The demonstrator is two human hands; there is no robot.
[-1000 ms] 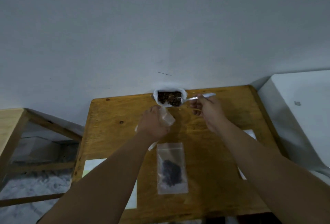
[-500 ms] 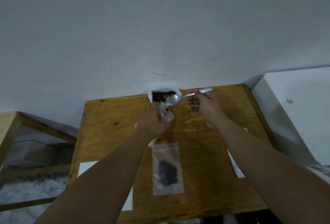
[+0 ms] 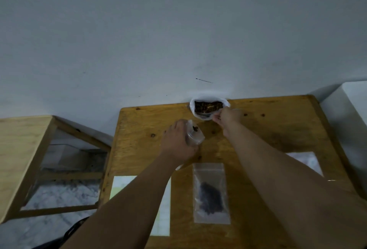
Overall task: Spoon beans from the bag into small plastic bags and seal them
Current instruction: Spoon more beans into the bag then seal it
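Note:
A white bag of dark beans [image 3: 209,107] stands open at the far edge of the wooden table [image 3: 278,129], against the wall. My right hand [image 3: 228,116] grips a metal spoon [image 3: 205,116] whose bowl is at the bag's front rim, mostly hidden. My left hand [image 3: 178,141] holds a small clear plastic bag [image 3: 194,135] with its mouth open and a few beans inside. Nearer me, a filled clear bag of beans [image 3: 210,193] lies flat on the table.
A white sheet [image 3: 119,187] lies on the table's near left, partly under my left arm. Another pale sheet [image 3: 305,161] shows by my right arm. A second wooden table [image 3: 19,149] stands to the left, and a white block [image 3: 353,100] at the right.
My right hand has carried the spoon from above the small bag back to the bean bag's rim. A few beans now lie in the small bag. The camera view has shifted.

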